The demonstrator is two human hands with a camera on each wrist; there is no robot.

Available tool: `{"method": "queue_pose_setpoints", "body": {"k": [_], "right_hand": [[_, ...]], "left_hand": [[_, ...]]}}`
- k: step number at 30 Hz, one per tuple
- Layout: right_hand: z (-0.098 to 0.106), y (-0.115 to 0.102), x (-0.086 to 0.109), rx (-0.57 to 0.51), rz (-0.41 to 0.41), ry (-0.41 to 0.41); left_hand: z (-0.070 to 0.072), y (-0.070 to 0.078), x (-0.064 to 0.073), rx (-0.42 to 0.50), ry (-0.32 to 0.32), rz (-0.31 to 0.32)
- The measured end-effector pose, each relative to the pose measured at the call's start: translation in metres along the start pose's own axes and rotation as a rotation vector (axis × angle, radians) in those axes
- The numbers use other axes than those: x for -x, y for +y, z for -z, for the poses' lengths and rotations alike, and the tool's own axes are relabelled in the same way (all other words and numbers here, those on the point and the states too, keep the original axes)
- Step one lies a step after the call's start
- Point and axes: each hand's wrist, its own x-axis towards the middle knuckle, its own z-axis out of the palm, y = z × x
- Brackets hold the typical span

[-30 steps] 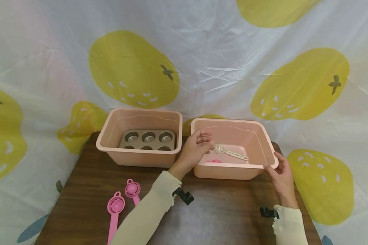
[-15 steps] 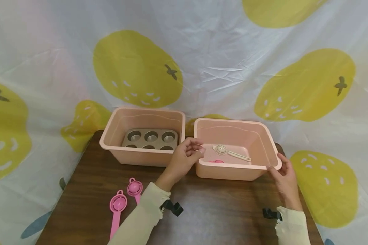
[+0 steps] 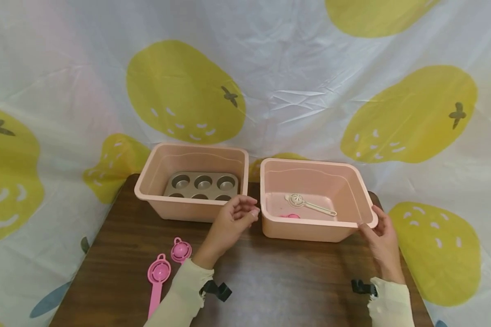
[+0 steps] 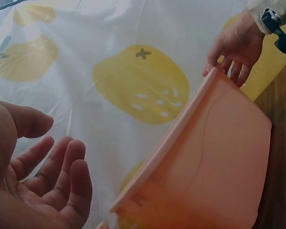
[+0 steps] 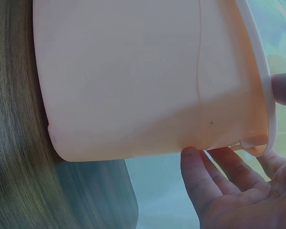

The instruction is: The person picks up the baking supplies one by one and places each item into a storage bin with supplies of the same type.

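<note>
My right hand (image 3: 382, 243) grips the front right corner of the right pink plastic bin (image 3: 307, 232); in the right wrist view the thumb is at the rim and fingertips touch the outer wall. Inside this bin lie a cream egg separator (image 3: 298, 200) and a pink piece (image 3: 292, 216), mostly hidden by the front wall. My left hand (image 3: 225, 227) hovers between the two bins, its fingers loosely curled and holding nothing, as the left wrist view (image 4: 43, 176) confirms. Two pink egg separators (image 3: 161, 271) lie on the table near the left forearm, the smaller one (image 3: 181, 250) partly behind the sleeve.
A second pink bin (image 3: 184, 211) stands on the left with a muffin tin (image 3: 203, 182) in it. Both bins stand at the back of the dark wooden table (image 3: 266, 281). A curtain (image 3: 286, 77) with yellow fruit prints hangs right behind them.
My left hand has come out from over the right bin, moving left and toward me to the gap between the bins. The right hand keeps its grip on the corner.
</note>
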Motion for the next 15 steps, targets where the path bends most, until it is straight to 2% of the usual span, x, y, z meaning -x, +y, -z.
{"method": "queue_pose_setpoints", "body": {"k": [9,15], "right_hand": [[0.001,-0.001,0.002,0.005,0.028,-0.016],[0.000,0.000,0.004,-0.024,0.026,-0.012]], "left_hand": [[0.022,-0.010,0.018,0.015,0.072,-0.018],[0.040,-0.025,0.028,0.024,0.149,-0.028]]}}
